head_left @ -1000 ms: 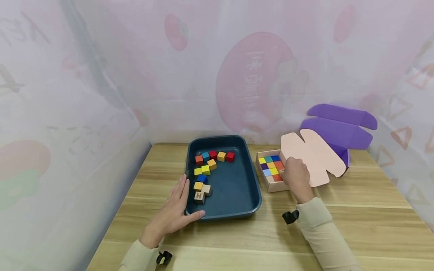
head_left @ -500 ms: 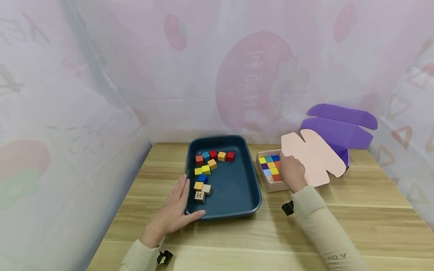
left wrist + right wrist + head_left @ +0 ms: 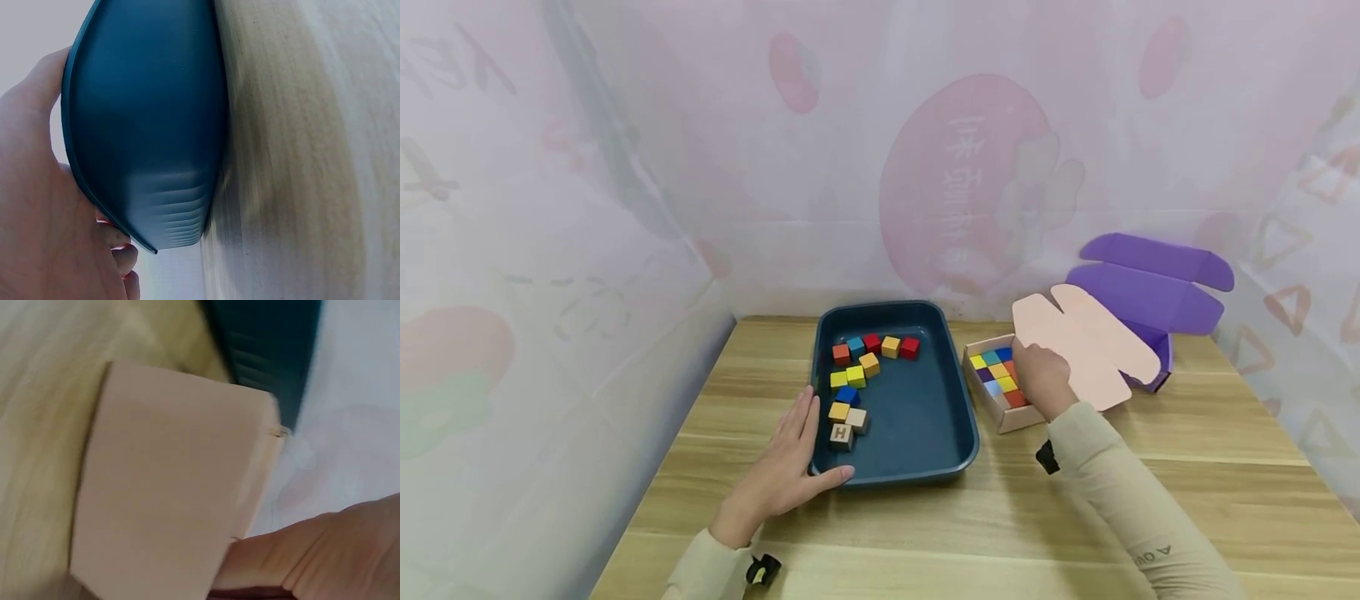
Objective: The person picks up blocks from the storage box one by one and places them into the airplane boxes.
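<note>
My left hand (image 3: 778, 462) lies along the near-left corner of a dark blue tray (image 3: 917, 425), fingers straight against its side and thumb over the front rim. Inside the tray, several coloured wooden cubes line the left and back, including a plain one marked H (image 3: 841, 437). My right hand (image 3: 1043, 382) is bent over the right part of a pale pink cardboard box (image 3: 1019, 420) filled with rows of coloured cubes (image 3: 997, 370). Its fingertips are hidden, so whether they hold a cube cannot be seen. The right wrist view shows the thumb (image 3: 262, 559) at the box's edge.
The pink box's open lid (image 3: 1086, 333) leans back to the right. Behind it stands an open purple box (image 3: 1150, 292). Wooden tabletop (image 3: 895, 542) extends in front of the tray. Printed cloth (image 3: 820, 167) hangs behind and at both sides.
The pink box and its lid have turned slightly and shifted a little left and nearer. My right hand has moved slightly left, staying over the box. The left hand and the tray have stayed put.
</note>
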